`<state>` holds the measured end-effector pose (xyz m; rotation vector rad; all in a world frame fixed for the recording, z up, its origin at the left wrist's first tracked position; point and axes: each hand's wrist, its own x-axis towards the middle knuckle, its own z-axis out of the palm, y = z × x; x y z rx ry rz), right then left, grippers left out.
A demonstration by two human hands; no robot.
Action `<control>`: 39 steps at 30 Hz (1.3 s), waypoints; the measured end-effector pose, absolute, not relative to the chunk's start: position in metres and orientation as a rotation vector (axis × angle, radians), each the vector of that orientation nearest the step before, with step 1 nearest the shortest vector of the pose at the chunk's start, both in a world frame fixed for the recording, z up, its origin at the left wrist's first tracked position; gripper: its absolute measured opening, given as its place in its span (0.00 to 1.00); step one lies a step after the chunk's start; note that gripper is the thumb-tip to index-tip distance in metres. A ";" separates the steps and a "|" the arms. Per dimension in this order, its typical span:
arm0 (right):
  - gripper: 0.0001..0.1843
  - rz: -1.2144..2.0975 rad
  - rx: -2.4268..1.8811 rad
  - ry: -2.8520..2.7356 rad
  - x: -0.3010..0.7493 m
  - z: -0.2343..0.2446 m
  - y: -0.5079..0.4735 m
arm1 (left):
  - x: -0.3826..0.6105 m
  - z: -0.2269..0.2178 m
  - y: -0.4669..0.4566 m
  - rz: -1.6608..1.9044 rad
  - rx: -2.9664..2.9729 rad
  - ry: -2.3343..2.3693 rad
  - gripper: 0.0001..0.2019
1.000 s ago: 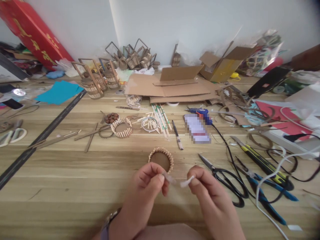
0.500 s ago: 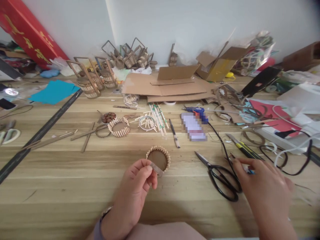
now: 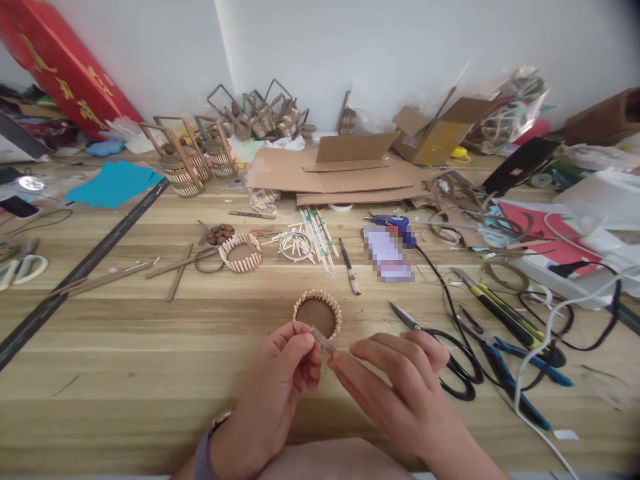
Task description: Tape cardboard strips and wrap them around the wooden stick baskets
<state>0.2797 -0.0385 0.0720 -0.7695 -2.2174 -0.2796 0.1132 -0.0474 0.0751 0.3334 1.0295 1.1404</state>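
My left hand (image 3: 287,373) pinches a small pale strip (image 3: 324,341) between thumb and fingers, just in front of a little round basket (image 3: 318,313) with a cardboard floor and a wall of short wooden sticks. My right hand (image 3: 395,383) has its fingers stretched toward the strip, and its fingertips meet the strip's near end. Both hands hover low over the wooden table (image 3: 140,360). Black scissors (image 3: 440,347) lie just right of my right hand.
A second stick basket (image 3: 241,253), loose sticks (image 3: 313,241), a blue glue gun (image 3: 397,223) and a phone (image 3: 386,253) lie mid-table. Pliers and cutters (image 3: 505,333) with cables sit right. Flat cardboard (image 3: 345,173) and finished baskets (image 3: 187,167) stand behind.
My right hand went out to the tools on the right, dropped the white scrap, and has come back to the strip that my left hand kept holding.
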 end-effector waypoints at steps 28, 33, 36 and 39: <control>0.31 1.608 -1.061 -1.201 0.258 0.065 0.000 | 0.100 0.045 -0.058 1.338 0.377 1.021 0.46; 0.31 1.611 -1.024 -1.270 0.251 0.071 -0.006 | 0.110 0.056 -0.053 1.211 0.377 0.845 0.37; 0.23 1.313 -1.048 -1.275 0.256 0.073 -0.008 | 0.113 0.055 -0.050 1.317 0.340 0.811 0.33; 0.12 1.228 -1.063 -1.152 0.263 0.074 -0.016 | 0.112 0.051 -0.046 1.437 0.293 0.811 0.38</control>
